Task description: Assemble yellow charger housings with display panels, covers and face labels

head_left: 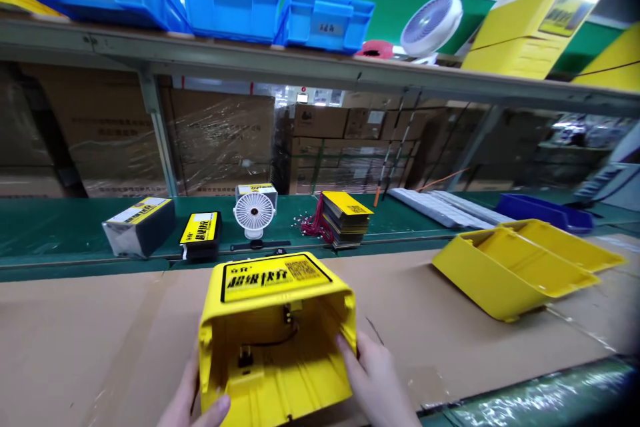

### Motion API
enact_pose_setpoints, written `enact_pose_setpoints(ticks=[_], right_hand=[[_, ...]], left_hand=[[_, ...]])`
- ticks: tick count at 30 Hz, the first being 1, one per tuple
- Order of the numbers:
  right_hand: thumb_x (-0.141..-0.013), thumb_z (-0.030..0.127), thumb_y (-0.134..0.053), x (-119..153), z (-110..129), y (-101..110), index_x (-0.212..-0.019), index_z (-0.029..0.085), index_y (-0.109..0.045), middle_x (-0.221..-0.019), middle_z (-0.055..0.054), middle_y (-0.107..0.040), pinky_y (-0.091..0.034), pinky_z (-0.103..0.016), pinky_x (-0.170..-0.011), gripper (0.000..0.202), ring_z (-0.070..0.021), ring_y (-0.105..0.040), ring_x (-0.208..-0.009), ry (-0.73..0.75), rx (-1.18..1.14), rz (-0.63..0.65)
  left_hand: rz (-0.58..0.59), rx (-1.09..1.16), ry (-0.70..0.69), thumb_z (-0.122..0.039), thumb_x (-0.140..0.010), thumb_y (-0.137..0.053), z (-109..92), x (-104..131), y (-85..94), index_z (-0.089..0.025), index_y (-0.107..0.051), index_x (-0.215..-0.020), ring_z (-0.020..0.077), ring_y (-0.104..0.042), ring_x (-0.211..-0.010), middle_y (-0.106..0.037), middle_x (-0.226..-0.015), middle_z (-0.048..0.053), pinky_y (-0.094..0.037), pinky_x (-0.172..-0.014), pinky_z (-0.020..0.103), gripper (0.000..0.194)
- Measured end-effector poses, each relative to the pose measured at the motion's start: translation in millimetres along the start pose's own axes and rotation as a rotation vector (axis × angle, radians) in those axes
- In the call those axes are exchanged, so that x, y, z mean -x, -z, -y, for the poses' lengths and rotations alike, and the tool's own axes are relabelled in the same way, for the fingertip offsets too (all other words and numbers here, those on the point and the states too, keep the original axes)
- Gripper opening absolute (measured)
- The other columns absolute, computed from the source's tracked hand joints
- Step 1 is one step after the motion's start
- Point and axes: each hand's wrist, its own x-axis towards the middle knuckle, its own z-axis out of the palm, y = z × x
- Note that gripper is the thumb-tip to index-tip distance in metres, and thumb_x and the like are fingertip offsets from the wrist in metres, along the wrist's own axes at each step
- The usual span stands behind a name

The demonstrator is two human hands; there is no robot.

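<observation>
Between my hands is a yellow plastic housing (280,313), its hollow side facing me. A black-bordered label with a QR code is on its top. Inside it I see a dark wire and small black connectors. My left hand (193,393) grips the lower left side, thumb over the edge. On the right side, my right hand (373,373) has its thumb just inside the rim and its fingers behind the wall. The housing's far side is hidden.
Two nested-looking yellow shells (500,273) lie to the right on the cardboard-covered bench (400,320). Behind stand a white fan (254,213), a stack of yellow-topped cards (345,223) with red wires and battery-like boxes (140,227). Blue bins (230,10) line the shelf above.
</observation>
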Motion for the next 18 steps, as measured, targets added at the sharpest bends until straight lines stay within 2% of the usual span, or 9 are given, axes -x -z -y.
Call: enact_pose_setpoints(ticks=[2, 4, 6, 8, 10, 12, 14, 16, 18], right_hand=[[-0.088, 0.038, -0.035, 2, 13, 13, -0.118, 0.022, -0.049, -0.104, -0.01, -0.065, -0.05, -0.039, -0.073, 0.037, -0.0272, -0.062, -0.091, 0.107, 0.035, -0.172], [-0.086, 0.041, -0.041, 9, 26, 15, -0.137, 0.025, -0.026, -0.132, -0.011, -0.048, -0.043, -0.047, -0.091, 0.055, -0.0304, -0.049, -0.116, 0.274, 0.111, -0.328], [-0.082, 0.045, -0.049, 18, 32, 3, -0.142, 0.025, -0.014, -0.14, -0.009, -0.038, -0.03, -0.053, -0.101, 0.072, -0.0334, -0.037, -0.126, 0.524, 0.25, -0.345], [-0.081, 0.045, -0.05, 25, 29, -13, -0.143, 0.027, -0.014, -0.135, -0.007, -0.046, -0.019, -0.056, -0.104, 0.074, -0.0346, -0.041, -0.121, 0.716, 0.395, -0.29], [-0.084, 0.037, -0.048, 23, 15, -22, -0.142, 0.031, -0.019, -0.12, -0.004, -0.058, -0.015, -0.055, -0.105, 0.066, -0.031, -0.051, -0.11, 0.717, 0.483, -0.28], [-0.085, 0.028, -0.047, 14, -6, -16, -0.141, 0.033, -0.025, -0.107, -0.003, -0.063, -0.016, -0.054, -0.105, 0.06, -0.0269, -0.054, -0.101, 0.59, 0.515, -0.343], [-0.085, 0.028, -0.049, -1, -30, 4, -0.137, 0.032, -0.033, -0.1, -0.004, -0.063, -0.019, -0.053, -0.105, 0.055, -0.0252, -0.054, -0.098, 0.494, 0.538, -0.407], [-0.084, 0.03, -0.051, -18, -56, 30, -0.133, 0.028, -0.043, -0.098, -0.005, -0.062, -0.021, -0.051, -0.105, 0.049, -0.0247, -0.053, -0.097, 0.456, 0.581, -0.47], [-0.083, 0.032, -0.052, -31, -82, 57, -0.128, 0.024, -0.049, -0.097, -0.006, -0.061, -0.022, -0.049, -0.104, 0.045, -0.0242, -0.053, -0.097, 0.439, 0.628, -0.525]], left_hand=[[0.069, 0.039, 0.02, -0.05, -0.08, -0.048, -28, -9, -12.6, -0.027, 0.018, -0.14, 0.024, -0.024, -0.134, -0.02, -0.149, -0.001, -0.032, -0.108, 0.038, 0.091], [0.129, 0.078, 0.035, -0.047, -0.082, -0.042, -52, -23, -33.5, -0.025, 0.022, -0.138, 0.0214, -0.027, -0.133, -0.014, -0.151, 0.0, -0.034, -0.106, 0.035, 0.088], [0.146, 0.025, 0.007, -0.049, -0.085, -0.034, -64, -38, -58.6, -0.018, 0.018, -0.14, 0.0187, -0.016, -0.136, -0.004, -0.152, 0.002, -0.026, -0.11, 0.033, 0.082], [0.205, -0.09, -0.088, -0.053, -0.085, -0.033, -62, -50, -80.7, -0.014, 0.01, -0.142, 0.0175, -0.004, -0.138, 0.004, -0.151, 0.003, -0.015, -0.112, 0.033, 0.081], [0.333, -0.217, -0.169, -0.055, -0.086, -0.033, -50, -60, -94.3, -0.016, -0.005, -0.144, 0.0164, -0.004, -0.138, -0.002, -0.151, 0.003, -0.011, -0.113, 0.034, 0.075], [0.425, -0.405, -0.192, -0.056, -0.086, -0.033, -33, -69, -98.5, -0.02, -0.023, -0.141, 0.0171, -0.009, -0.137, -0.016, -0.149, 0.003, -0.012, -0.113, 0.037, 0.066], [0.425, -0.655, -0.218, -0.055, -0.084, -0.038, -17, -78, -96.4, -0.025, -0.032, -0.137, 0.0205, -0.011, -0.137, -0.022, -0.148, 0.002, -0.009, -0.113, 0.044, 0.061], [0.379, -0.857, -0.266, -0.052, -0.082, -0.044, -4, -84, -92.5, -0.029, -0.03, -0.138, 0.0238, -0.01, -0.138, -0.021, -0.148, -0.001, -0.006, -0.112, 0.05, 0.061], [0.371, -0.948, -0.298, -0.047, -0.083, -0.045, 3, -88, -89.7, -0.033, -0.027, -0.138, 0.0245, -0.01, -0.137, -0.019, -0.148, -0.003, -0.006, -0.112, 0.053, 0.06]])
